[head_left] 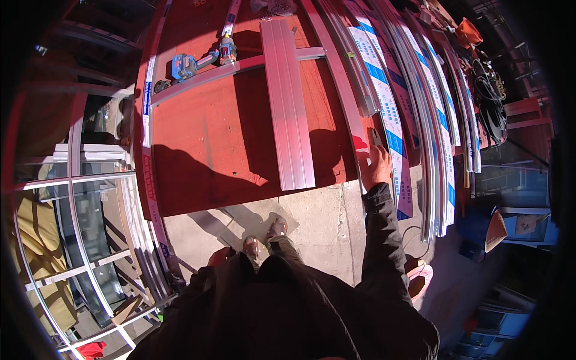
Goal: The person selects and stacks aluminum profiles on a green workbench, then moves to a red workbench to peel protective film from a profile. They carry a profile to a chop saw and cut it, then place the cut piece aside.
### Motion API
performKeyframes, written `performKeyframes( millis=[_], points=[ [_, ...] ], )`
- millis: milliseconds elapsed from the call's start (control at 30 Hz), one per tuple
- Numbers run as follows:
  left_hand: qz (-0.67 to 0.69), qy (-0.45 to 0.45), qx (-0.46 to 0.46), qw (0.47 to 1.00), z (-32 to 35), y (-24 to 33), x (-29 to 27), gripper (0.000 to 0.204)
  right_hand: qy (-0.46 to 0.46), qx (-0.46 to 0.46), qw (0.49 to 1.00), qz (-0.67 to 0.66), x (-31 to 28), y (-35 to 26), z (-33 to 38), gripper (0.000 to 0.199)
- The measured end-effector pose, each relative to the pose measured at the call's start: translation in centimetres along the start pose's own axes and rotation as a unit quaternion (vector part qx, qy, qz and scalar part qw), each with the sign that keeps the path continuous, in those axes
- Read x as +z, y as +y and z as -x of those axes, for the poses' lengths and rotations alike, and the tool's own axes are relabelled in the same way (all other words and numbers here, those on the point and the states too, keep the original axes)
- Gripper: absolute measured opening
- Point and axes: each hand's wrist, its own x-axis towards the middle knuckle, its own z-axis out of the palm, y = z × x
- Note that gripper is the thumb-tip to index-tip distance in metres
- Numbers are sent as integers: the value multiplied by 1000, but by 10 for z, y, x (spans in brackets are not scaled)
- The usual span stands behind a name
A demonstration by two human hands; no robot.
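My right hand (379, 163) reaches forward to the near right edge of a red workbench (204, 132). It rests on the near end of a long aluminium profile (343, 84), beside a profile wrapped in blue-and-white film (384, 102). A small dark object (375, 137) shows at the fingertips; I cannot tell whether the fingers grip it. A wide flat aluminium section (287, 96) lies lengthwise on the bench to the left of the hand, crossing a thinner bar (204, 77). My left hand is out of sight.
A blue clamp tool (183, 65) sits at the bench's far left. Several bent, film-wrapped profiles (441, 120) are stacked at the right. Window frames (90, 240) lean at the left. My feet (267, 239) stand on concrete floor. Black cables (492, 96) lie at the far right.
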Motion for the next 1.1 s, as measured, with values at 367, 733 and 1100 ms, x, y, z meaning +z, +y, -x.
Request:
performKeyframes(
  millis=[367,733,1100],
  points=[
    [137,199,179,954,-78,167,-27,31,-247,159,755,-586,117,-98,-19,46],
    [107,258,248,928,-202,297,-15,78,-157,11,917,-366,104,-111,-4,55],
    [420,40,117,899,-210,314,-35,78,-399,199,680,-582,33,-157,-56,64]
  ],
)
